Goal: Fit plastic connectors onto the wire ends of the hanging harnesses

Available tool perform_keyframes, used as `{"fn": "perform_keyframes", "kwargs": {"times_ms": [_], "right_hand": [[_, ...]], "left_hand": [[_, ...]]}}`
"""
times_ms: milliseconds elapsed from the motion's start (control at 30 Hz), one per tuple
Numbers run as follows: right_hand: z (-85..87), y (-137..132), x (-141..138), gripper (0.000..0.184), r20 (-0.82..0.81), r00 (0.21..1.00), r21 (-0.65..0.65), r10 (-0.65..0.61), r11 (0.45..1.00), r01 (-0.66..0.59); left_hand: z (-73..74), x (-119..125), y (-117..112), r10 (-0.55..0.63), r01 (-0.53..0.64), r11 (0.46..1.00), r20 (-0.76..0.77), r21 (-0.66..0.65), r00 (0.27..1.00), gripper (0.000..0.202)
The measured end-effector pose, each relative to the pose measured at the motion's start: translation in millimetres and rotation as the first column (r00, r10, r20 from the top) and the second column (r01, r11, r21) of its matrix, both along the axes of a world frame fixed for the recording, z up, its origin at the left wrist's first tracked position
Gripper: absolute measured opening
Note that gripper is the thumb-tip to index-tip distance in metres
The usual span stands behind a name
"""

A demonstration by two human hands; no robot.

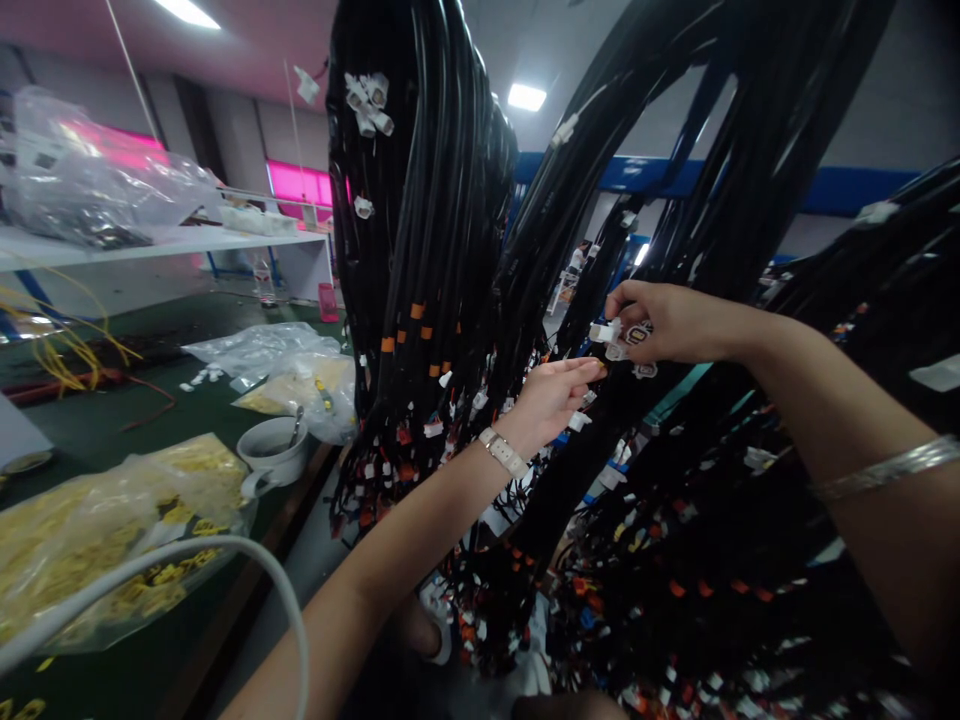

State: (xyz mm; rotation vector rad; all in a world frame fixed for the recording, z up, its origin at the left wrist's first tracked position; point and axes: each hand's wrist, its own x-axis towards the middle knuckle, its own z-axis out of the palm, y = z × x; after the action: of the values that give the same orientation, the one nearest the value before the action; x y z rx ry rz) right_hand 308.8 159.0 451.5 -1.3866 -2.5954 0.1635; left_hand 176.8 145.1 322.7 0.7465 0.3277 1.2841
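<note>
Thick bundles of black wire harnesses (427,260) hang in front of me, their lower ends tipped with white, red and orange connectors. My right hand (664,322) is closed in a pinch on a small white connector (606,331) among the cables. My left hand (551,398), with a watch on the wrist, reaches up just below it, fingers together and touching the harness near that connector. Whether the left fingers hold anything I cannot make out.
A green workbench (97,425) lies at left with plastic bags of yellow parts (97,530), a white cup (274,450), clear bags (262,350) and a white cable (225,560). A shelf (150,240) with more bags stands behind. Harnesses fill the right side.
</note>
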Motion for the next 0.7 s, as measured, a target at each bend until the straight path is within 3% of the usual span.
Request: {"fn": "perform_keyframes", "kwargs": {"times_ms": [300, 700], "right_hand": [[0.8, -3, -1, 0.040, 0.083, 0.996, 0.037, -0.021, 0.999, 0.018], [-0.7, -5, -1, 0.036, 0.087, 0.996, 0.067, -0.031, 0.997, 0.026]], "left_hand": [[6.0, 5, 1, -0.002, -0.001, 0.999, 0.074, 0.049, 0.997, 0.007], [11.9, 20, -7, 0.193, -0.193, 0.981, 0.024, 0.019, 0.981, 0.002]]}}
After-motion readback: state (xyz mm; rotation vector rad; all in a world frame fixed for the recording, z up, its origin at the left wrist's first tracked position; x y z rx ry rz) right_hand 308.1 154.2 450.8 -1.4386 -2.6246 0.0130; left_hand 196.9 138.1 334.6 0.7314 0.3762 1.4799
